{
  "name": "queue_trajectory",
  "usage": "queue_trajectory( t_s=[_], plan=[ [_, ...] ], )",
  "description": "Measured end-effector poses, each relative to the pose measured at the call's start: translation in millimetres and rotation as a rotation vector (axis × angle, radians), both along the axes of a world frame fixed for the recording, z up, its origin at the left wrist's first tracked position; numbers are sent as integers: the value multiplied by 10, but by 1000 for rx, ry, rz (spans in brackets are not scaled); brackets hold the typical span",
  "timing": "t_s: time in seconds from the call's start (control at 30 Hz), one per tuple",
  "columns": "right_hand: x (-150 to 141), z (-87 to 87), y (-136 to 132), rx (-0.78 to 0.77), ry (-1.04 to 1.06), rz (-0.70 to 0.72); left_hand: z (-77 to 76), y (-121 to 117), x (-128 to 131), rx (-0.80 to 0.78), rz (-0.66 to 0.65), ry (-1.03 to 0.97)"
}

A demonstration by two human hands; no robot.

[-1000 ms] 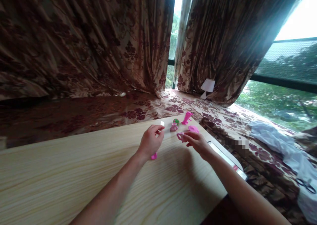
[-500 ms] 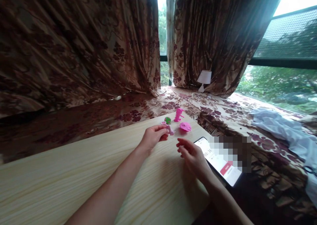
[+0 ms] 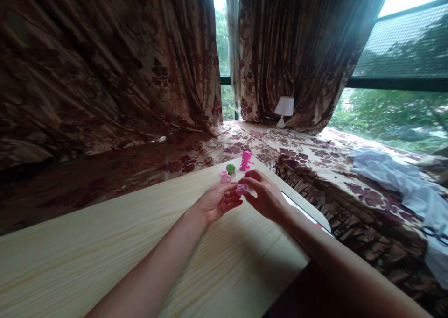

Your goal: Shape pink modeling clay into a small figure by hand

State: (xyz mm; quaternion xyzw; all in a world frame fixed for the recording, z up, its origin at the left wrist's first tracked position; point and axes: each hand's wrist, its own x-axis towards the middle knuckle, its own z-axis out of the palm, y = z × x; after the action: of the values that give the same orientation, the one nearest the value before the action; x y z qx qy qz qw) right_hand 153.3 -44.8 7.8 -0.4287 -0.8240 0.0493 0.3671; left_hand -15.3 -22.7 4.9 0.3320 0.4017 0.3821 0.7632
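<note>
The right hand (image 3: 266,195) pinches a little pink toy (image 3: 241,189), at two o'clock from the wide-open left hand (image 3: 216,204); the pink cup (image 3: 225,177) on the worktop (image 3: 87,243) is at the toy's ten o'clock

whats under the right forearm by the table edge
A phone shows along the far side of the right forearm, with a strip of lit screen visible. The rest is covered, so its full display can't be seen.
</note>
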Motion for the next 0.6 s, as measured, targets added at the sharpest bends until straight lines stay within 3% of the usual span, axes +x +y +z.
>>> queue_trajectory(
  t_s=[0.1, 0.2, 0.3, 0.47, 0.6],
  plan=[
    [-4, -75, 167, -48, 66, -1, 2, 1, -59, 169, 34, 257],
    [45, -100, 367, -167, 121, -14, -54, 123, -222, 439, 252, 644],
    [87, -69, 568, -165, 56, -21, -159, 342, -381, 578, 420, 781],
    [34, -29, 777, -63, -94, -57, -343, 621, -401, 866, 386, 865],
    [-12, -39, 813, -111, -182, -85, -396, 685, -315, 917, 339, 981]
  ],
)
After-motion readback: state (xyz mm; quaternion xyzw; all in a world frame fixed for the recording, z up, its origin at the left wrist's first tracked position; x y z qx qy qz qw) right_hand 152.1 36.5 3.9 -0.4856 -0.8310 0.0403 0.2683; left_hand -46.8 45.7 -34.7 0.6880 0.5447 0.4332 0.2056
